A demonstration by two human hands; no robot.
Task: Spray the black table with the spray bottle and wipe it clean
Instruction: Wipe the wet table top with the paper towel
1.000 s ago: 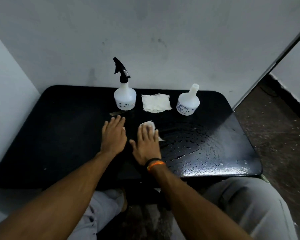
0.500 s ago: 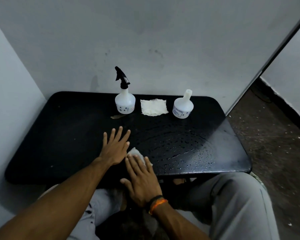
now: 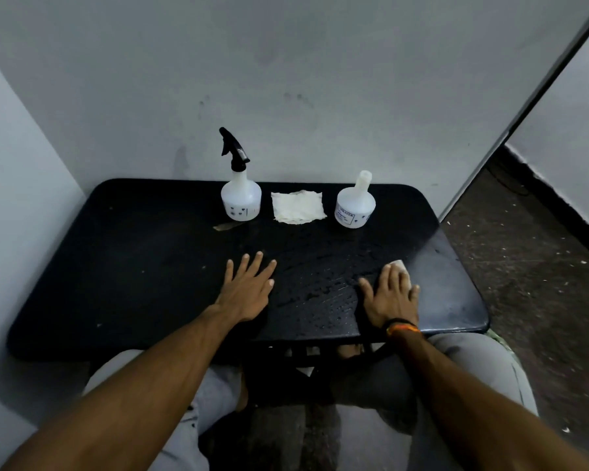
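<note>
The black table (image 3: 133,266) fills the middle of the view, with wet droplets across its centre and right half. My right hand (image 3: 391,297) lies flat near the front right, pressing a white wipe (image 3: 400,266) that peeks out past the fingertips. My left hand (image 3: 249,287) rests flat on the table with fingers spread and nothing in it. A white spray bottle with a black trigger head (image 3: 240,195) stands upright at the back centre.
A folded white cloth (image 3: 298,206) lies at the back beside the spray bottle. A second white bottle without a trigger head (image 3: 355,205) stands to its right. A small scrap (image 3: 227,226) lies near the spray bottle. Walls close in at the back and left; bare floor lies to the right.
My right hand has slid the wipe from the table's front centre to the front right. My left hand has stayed flat in nearly the same spot.
</note>
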